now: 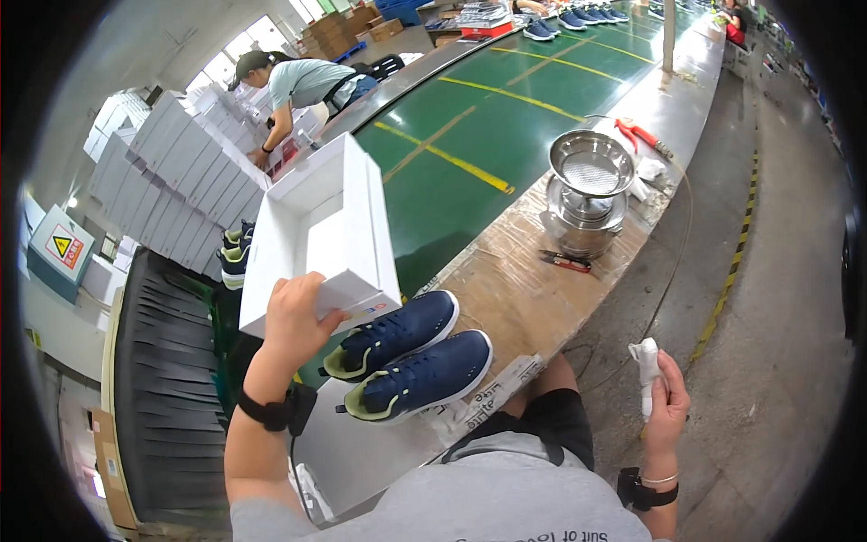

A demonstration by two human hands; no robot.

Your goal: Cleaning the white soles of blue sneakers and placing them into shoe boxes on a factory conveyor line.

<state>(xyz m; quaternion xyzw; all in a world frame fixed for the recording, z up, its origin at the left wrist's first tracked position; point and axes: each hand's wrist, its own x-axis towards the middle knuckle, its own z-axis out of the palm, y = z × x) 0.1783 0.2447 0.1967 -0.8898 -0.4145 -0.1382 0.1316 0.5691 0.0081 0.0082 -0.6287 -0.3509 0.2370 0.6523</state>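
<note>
My left hand grips the near edge of an open white shoe box, held tilted above the green conveyor belt. Just right of that hand, two navy sneakers with white soles and yellow-green heels lie side by side on the belt's near edge. Off to the right, over the floor, my right hand holds a crumpled wad of white paper.
A stack of steel bowls with a strainer stands on the taped bench edge, with small cutters and red pliers nearby. A person bends over stacked white boxes at the far left. More sneakers sit far up the belt.
</note>
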